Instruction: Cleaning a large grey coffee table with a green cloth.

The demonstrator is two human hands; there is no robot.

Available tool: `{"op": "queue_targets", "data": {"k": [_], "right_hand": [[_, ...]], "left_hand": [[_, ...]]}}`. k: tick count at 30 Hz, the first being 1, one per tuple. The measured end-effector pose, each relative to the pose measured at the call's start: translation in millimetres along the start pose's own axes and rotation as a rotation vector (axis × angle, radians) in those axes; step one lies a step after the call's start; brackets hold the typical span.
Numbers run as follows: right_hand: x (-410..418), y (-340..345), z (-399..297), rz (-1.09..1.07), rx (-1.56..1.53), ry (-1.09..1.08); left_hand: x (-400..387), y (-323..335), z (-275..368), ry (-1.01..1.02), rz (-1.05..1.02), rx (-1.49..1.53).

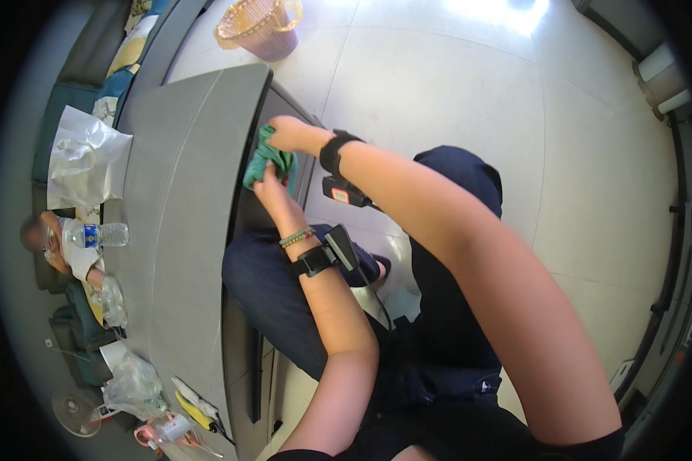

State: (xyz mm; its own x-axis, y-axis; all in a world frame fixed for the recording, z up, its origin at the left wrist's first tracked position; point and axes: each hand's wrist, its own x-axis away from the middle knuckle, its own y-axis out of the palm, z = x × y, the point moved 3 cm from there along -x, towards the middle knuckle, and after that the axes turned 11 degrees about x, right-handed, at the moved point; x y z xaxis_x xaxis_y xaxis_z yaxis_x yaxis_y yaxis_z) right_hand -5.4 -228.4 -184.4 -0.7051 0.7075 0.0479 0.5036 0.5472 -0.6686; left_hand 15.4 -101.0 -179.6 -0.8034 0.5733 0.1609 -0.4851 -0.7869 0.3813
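A green cloth [257, 168] is bunched between my two hands at the dark front edge of the grey coffee table [179, 173]. My left hand [273, 195] grips its near part, thumb on top. Farther off, my right hand [291, 133] holds the upper end with curled fingers. The cloth lies over or against the table's side panel [282, 106]; how firmly it touches cannot be seen. Each wrist wears a black strap, with a small dark device near it, and a beaded bracelet [297, 237] circles the left one.
Along the table's far side are a white bag [86, 161], a plastic bottle [106, 235] and clear plastic bags [132, 383]. Nearer lie a yellow-and-white item [196, 406] and a pink-handled container [170, 427]. A person [72, 242] sits on the sofa. A wastebasket [268, 40] stands on the floor.
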Motion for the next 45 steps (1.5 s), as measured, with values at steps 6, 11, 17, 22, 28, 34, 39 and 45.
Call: {"op": "queue_targets", "data": {"k": [6,11,17,22,28,34,39,45], "right_hand": [[7.2,3.6,-21.4,0.094,-0.040,0.026],[10.2,1.8,-40.6,-0.095,-0.008,-0.024],[20.4,7.3,-28.5,-0.005,-0.020,0.086],[32.1,-20.6,-66.0,0.065,-0.057,0.119],[16.1,-6.0,-44.6,0.108,0.013,0.083],[-28.5,-30.2,15.2,0.046,0.386,-0.124],[31.9,-38.5,-67.9,-0.192,-0.251,-0.019],[86.8,-73.2,-134.2,-0.246,-0.575,-0.265]], "left_hand": [[-8.8,-10.9,-4.3,0.064,0.016,0.020],[9.9,-21.8,18.0,0.135,0.203,0.063],[2.9,-19.1,-7.3,0.023,0.192,0.078],[13.4,-10.4,19.3,0.270,0.118,-0.084],[7.0,-11.2,-7.8,0.019,0.031,-0.088],[24.2,32.7,9.2,0.428,-0.126,-0.331],[39.9,-1.2,49.3,0.515,0.127,-0.293],[98.7,-3.6,115.3,0.468,0.050,0.005]]}}
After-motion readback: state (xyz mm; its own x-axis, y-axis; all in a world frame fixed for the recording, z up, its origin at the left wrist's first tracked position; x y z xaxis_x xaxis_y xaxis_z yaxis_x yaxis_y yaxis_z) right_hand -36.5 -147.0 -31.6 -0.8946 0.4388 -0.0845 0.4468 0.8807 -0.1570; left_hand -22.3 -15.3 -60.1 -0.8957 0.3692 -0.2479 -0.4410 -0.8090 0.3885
